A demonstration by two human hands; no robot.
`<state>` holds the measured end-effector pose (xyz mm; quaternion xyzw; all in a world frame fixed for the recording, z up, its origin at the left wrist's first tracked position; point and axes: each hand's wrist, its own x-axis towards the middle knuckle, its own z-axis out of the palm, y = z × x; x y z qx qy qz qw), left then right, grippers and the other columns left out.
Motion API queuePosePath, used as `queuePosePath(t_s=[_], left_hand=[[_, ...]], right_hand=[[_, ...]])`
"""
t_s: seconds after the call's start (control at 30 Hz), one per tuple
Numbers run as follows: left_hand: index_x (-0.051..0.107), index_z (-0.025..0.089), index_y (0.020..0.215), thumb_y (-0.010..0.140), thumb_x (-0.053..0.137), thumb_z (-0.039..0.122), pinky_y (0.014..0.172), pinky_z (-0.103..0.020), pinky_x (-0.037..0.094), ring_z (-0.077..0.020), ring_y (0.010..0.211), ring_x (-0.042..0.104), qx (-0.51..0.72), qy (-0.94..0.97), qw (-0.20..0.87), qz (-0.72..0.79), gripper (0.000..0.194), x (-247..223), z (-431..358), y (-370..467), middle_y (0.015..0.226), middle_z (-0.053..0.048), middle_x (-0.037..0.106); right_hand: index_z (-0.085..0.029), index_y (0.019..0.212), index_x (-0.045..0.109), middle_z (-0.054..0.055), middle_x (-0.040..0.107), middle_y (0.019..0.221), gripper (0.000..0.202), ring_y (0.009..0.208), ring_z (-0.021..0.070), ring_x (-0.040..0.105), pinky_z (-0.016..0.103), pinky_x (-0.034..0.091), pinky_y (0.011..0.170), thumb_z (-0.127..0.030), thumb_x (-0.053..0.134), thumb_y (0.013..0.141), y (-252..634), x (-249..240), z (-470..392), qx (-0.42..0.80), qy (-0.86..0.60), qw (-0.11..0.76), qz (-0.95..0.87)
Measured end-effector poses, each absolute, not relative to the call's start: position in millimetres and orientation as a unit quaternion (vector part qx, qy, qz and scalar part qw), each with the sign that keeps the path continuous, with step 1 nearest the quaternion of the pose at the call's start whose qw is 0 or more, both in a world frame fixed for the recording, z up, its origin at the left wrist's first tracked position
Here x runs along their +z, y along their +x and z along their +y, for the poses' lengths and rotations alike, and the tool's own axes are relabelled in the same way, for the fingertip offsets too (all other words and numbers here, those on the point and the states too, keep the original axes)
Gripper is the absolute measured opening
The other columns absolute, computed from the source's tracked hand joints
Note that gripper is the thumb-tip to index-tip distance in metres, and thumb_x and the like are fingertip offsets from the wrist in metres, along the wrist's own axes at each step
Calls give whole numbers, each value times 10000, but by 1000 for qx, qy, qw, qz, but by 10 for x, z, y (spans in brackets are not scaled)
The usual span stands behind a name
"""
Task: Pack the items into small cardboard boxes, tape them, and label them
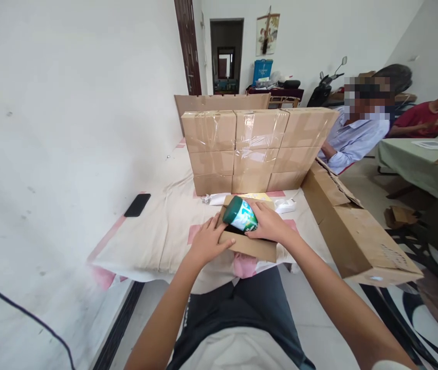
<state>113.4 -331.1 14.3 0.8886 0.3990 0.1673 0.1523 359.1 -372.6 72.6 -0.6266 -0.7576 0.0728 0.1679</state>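
A green-lidded container (242, 214) with a white and green label lies tilted over an open cardboard box (255, 247) near the table's front edge. My right hand (267, 223) is wrapped round the container's right end. On the box's left side rests my left hand (208, 240), its thumb over the front flap and its fingers beside the container's lid. The inside of the box looks dark, and its contents are mostly hidden.
Taped cardboard boxes (257, 149) stand stacked behind my hands. A long carton (353, 226) runs along the right side. A black phone (137, 205) lies at the left on the cloth-covered table (153, 236). Two people sit at the right, by a green-covered table (407, 156).
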Motion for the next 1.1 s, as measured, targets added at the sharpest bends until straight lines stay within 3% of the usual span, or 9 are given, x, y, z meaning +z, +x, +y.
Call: queuePosePath(t_s=[0.1, 0.27, 0.4, 0.53, 0.63, 0.83, 1.1], left_hand=[[549, 291, 1443, 938, 583, 568, 990, -510, 548, -396, 1321, 594, 165, 885, 156, 406, 577, 154, -3282, 1150, 1682, -141, 319], [652, 259, 1223, 931, 586, 575, 923, -472, 561, -393, 1250, 640, 174, 875, 164, 422, 435, 117, -3332, 1143, 1609, -140, 443], [593, 257, 1285, 958, 543, 552, 924, -436, 569, -343, 1267, 637, 194, 863, 194, 425, 444, 52, -3351, 1141, 1529, -127, 530], [562, 259, 1324, 964, 530, 537, 925, -422, 575, -319, 1251, 645, 211, 853, 215, 426, 456, -6, -3372, 1154, 1508, -112, 541], [555, 254, 1326, 972, 519, 516, 930, -422, 574, -311, 1224, 657, 217, 850, 223, 424, 442, -27, -3389, 1160, 1502, -107, 545], [541, 243, 1345, 972, 520, 529, 949, -434, 569, -316, 1244, 643, 223, 847, 233, 422, 471, -52, -3378, 1165, 1507, -127, 532], [443, 214, 1478, 992, 504, 496, 1070, -445, 519, -305, 1368, 558, 226, 851, 232, 414, 565, -93, -3394, 1150, 1543, -139, 507]], right_hand=[[-141, 1521, 374, 196, 547, 1364, 961, 1263, 380, 543, 465, 484, 1005, -411, 802, 703, 3605, 744, -3729, 69, -629, 149, -760], [-142, 1426, 455, 168, 545, 1297, 876, 1168, 350, 570, 426, 519, 914, -390, 822, 670, 3659, 805, -3700, 60, -619, 86, -778], [-143, 1332, 546, 168, 584, 1242, 796, 1185, 381, 554, 444, 526, 909, -348, 855, 628, 3668, 796, -3579, 65, -603, 7, -795], [-119, 1415, 527, 218, 593, 1288, 832, 1178, 402, 590, 437, 550, 861, -215, 829, 645, 3566, 656, -3442, 81, -586, -56, -804], [-117, 1486, 492, 240, 606, 1296, 795, 1181, 404, 611, 455, 545, 895, -123, 739, 730, 3499, 524, -3402, 87, -578, -81, -807], [-154, 1604, 352, 236, 554, 1347, 789, 1285, 385, 562, 459, 522, 974, -224, 655, 880, 3564, 378, -3444, 80, -577, -60, -810], [-154, 1617, 338, 265, 521, 1410, 834, 1314, 427, 538, 492, 537, 954, -154, 659, 847, 3460, 375, -3458, 91, -607, -67, -786]])
